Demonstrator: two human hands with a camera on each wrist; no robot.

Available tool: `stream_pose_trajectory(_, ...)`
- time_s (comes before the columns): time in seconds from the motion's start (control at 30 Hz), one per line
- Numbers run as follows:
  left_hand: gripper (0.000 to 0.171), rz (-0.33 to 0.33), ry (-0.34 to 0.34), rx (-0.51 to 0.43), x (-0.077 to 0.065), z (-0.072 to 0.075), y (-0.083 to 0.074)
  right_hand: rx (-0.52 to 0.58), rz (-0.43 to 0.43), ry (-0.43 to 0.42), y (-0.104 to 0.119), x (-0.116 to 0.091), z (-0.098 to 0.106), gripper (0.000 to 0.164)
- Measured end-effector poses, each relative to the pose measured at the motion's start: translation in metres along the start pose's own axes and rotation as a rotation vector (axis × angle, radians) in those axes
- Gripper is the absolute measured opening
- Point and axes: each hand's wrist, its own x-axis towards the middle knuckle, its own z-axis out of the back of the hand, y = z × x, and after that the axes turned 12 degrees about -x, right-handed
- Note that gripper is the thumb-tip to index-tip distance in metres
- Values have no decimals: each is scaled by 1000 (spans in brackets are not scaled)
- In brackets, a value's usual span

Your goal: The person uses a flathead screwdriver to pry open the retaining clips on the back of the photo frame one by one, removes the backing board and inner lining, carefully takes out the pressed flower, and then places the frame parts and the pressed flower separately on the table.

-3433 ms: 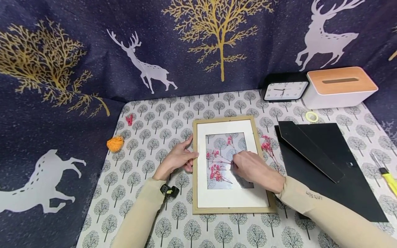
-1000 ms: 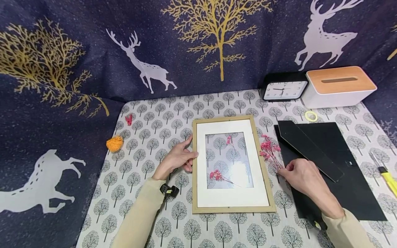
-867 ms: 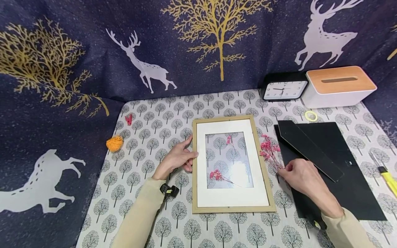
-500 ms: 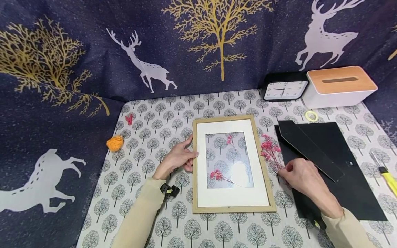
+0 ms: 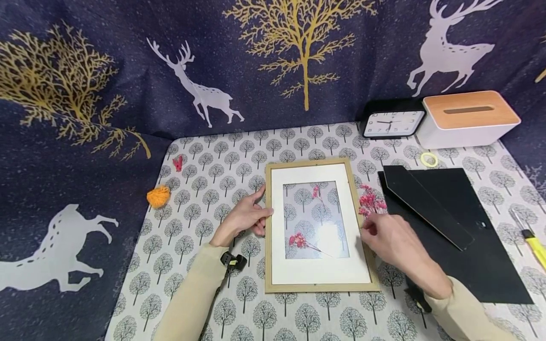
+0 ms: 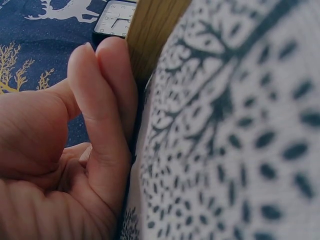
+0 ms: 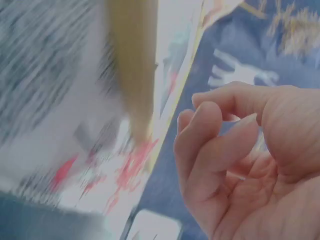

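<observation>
A wooden picture frame (image 5: 322, 288) with a white mat lies on the table. My left hand (image 5: 247, 215) holds its left edge, the thumb over the rim; in the left wrist view, bent fingers (image 6: 100, 105) rest against the frame's wooden side (image 6: 150, 35). Inside the window lie two pink dried-flower sprigs, a small upper one (image 5: 315, 192) and a fuller lower one (image 5: 299, 240). My right hand (image 5: 394, 239) hovers by the frame's right edge, fingers loosely curled, nothing visible between them in the right wrist view. Beyond it lies a bunch of pink dried flowers (image 5: 371, 201), its stems hidden by the hand.
To the right lies a black board (image 5: 460, 203) with a folded stand flap (image 5: 426, 208). A yellow-handled tool (image 5: 533, 246) is at the far right. Behind stand a clock (image 5: 392, 124) and a tissue box (image 5: 469, 128), with a yellow ring (image 5: 429, 159) nearby. Orange yarn (image 5: 158, 196) and a red clip (image 5: 177, 163) lie left.
The right hand took the middle sprig out of the frame and laid it with the bunch, then let go and moved left to the frame's right edge. The left hand has stayed put.
</observation>
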Motion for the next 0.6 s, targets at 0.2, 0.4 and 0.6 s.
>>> stream_pose_trajectory(0.2, 94, 5, 8, -12, 0, -1, -1, 13, 110, 75, 38, 3, -11, 7)
stream_pose_trajectory(0.4, 94, -2, -2, -23, 0, -1, -2, -65, 219, 87, 63, 5, -27, 26)
stream_pose_trajectory(0.6, 93, 6, -16, -37, -1, -2, -1, -100, 216, 148, 77, 5, -36, 22)
